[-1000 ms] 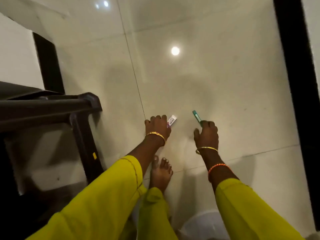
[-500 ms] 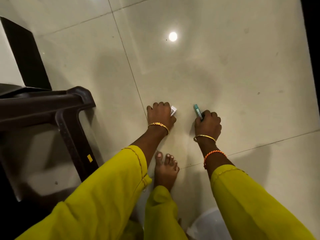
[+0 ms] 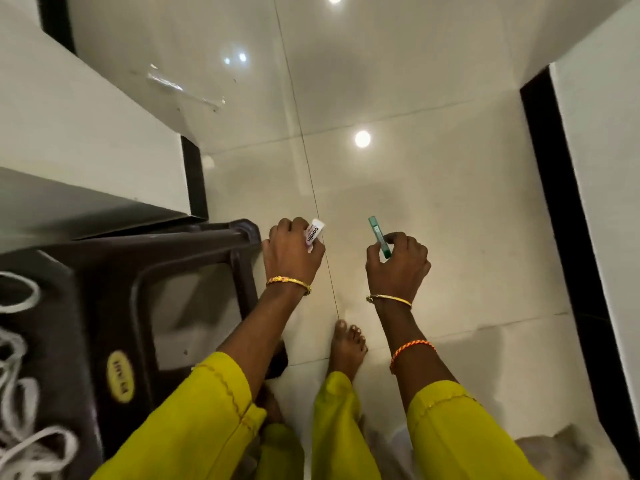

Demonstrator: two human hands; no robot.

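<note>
Our left hand (image 3: pixel 292 252) grips a white eraser (image 3: pixel 314 235), our right hand (image 3: pixel 398 263) pinches a green sharpener (image 3: pixel 378 235), a dark plastic stool (image 3: pixel 145 271) crowding just left above the tiled floor (image 3: pixel 433 202).

One word reads clearly: "Camlin", in dark letters running lengthwise along the white eraser (image 3: pixel 314 236) that the left hand (image 3: pixel 292 256) grips. A finer line of print sits beside the brand name, too small to read, and the eraser's wrapper shows pink where it meets the fingers. On the side of the dark brown plastic stool (image 3: pixel 86 271), an oval yellow sticker (image 3: pixel 120 376) bears dark lettering, blurred beyond reading. Any print on the slim green case (image 3: pixel 377 233) pinched in the right hand (image 3: pixel 398 265) is too small to tell.
</note>
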